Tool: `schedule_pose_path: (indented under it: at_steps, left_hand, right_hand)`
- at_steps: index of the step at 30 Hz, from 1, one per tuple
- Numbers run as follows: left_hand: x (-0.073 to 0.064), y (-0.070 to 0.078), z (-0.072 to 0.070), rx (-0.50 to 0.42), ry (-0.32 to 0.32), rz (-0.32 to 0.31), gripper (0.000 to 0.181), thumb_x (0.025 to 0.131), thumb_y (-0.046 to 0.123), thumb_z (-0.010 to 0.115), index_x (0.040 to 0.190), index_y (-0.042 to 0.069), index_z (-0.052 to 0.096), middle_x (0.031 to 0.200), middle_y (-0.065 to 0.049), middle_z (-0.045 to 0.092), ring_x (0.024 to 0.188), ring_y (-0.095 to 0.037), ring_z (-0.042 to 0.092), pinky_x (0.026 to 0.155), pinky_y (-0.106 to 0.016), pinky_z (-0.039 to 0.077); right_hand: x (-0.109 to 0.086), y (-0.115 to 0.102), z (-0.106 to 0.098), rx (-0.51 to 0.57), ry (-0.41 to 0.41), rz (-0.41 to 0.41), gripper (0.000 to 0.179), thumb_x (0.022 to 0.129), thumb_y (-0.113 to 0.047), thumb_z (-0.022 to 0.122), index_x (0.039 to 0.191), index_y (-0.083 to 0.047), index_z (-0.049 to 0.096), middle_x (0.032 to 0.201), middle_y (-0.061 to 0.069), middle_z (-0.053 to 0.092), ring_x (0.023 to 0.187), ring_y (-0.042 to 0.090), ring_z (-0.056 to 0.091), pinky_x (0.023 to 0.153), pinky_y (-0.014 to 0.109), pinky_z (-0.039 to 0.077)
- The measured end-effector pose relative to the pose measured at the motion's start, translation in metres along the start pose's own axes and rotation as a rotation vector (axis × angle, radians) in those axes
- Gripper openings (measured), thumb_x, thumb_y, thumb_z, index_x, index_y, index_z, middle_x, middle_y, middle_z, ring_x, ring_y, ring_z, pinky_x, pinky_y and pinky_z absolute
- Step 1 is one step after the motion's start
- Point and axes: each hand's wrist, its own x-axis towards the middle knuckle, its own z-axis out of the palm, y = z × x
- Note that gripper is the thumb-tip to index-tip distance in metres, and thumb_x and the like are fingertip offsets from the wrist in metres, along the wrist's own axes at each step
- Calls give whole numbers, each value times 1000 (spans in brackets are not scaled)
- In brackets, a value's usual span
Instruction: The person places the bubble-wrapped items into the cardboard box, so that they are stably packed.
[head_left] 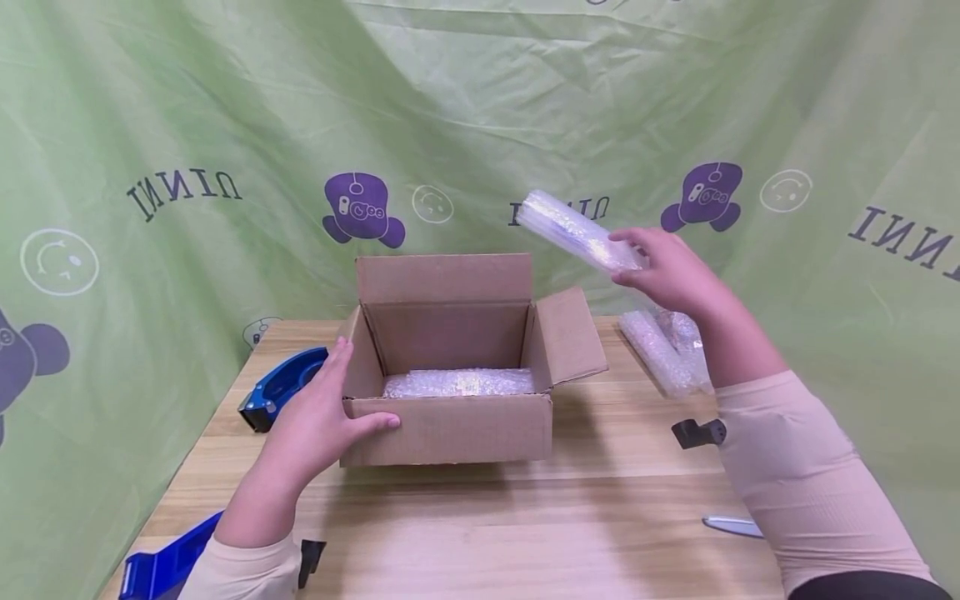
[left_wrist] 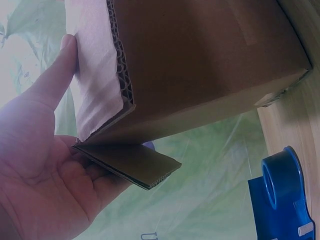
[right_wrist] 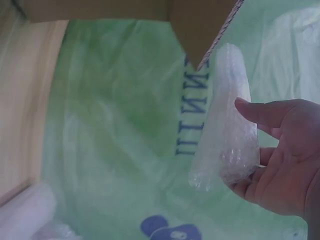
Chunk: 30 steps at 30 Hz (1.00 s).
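An open cardboard box [head_left: 446, 429] stands mid-table with its flaps spread. Inside lies a bubble-wrapped bundle [head_left: 465, 382]. My left hand [head_left: 318, 417] holds the box's near left corner, thumb along the front flap and fingers at the left side flap; the left wrist view shows the hand [left_wrist: 60, 165] against both flaps [left_wrist: 97, 65]. Above and right of the box, my right hand [head_left: 667, 271] grips one end of a rolled piece of bubble wrap [head_left: 570, 229], tilted in the air. In the right wrist view, thumb and fingers pinch that roll [right_wrist: 227, 115]; whether anything is inside cannot be seen.
More bubble wrap [head_left: 663, 350] lies at the table's right back edge. A blue tape dispenser [head_left: 288, 383] sits left of the box. Another blue object [head_left: 172, 558] is partly visible at lower left. A slim silver-grey tool [head_left: 732, 526] lies by the right sleeve.
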Motion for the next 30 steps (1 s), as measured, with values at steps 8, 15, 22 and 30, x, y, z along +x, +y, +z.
schedule_pose_path:
  at_steps: [8, 15, 22, 30]
  left_hand:
    - [-1, -1, 0, 1, -2, -3, 129, 67, 79, 67, 159, 11, 8, 165, -11, 7, 144, -44, 28, 105, -63, 38]
    - [-1, -1, -1, 5, -1, -1, 129, 67, 79, 67, 159, 11, 8, 165, -13, 9, 144, -44, 27, 105, -63, 37]
    - [0, 0, -1, -1, -13, 1, 129, 68, 77, 68, 159, 11, 6, 165, -11, 7, 145, -44, 26, 107, -63, 36]
    - [0, 0, -1, -3, -8, 0, 128, 69, 76, 69, 159, 10, 7, 165, -12, 7, 144, -44, 27, 106, -63, 36]
  right_hand:
    - [8, -35, -3, 6, -13, -101, 59, 92, -18, 68, 146, -16, 46, 145, 17, 46, 130, 39, 41, 105, 63, 34]
    - [17, -66, 12, 5, -57, -202, 57, 90, -18, 71, 143, -20, 50, 145, 13, 47, 131, 35, 40, 109, 58, 32]
    - [21, -87, 39, -9, -145, -272, 56, 90, -20, 72, 142, -22, 52, 147, 9, 45, 137, 32, 36, 114, 54, 31]
    - [25, -93, 73, -39, -213, -320, 55, 89, -20, 72, 140, -22, 54, 142, 6, 50, 132, 27, 41, 111, 47, 36]
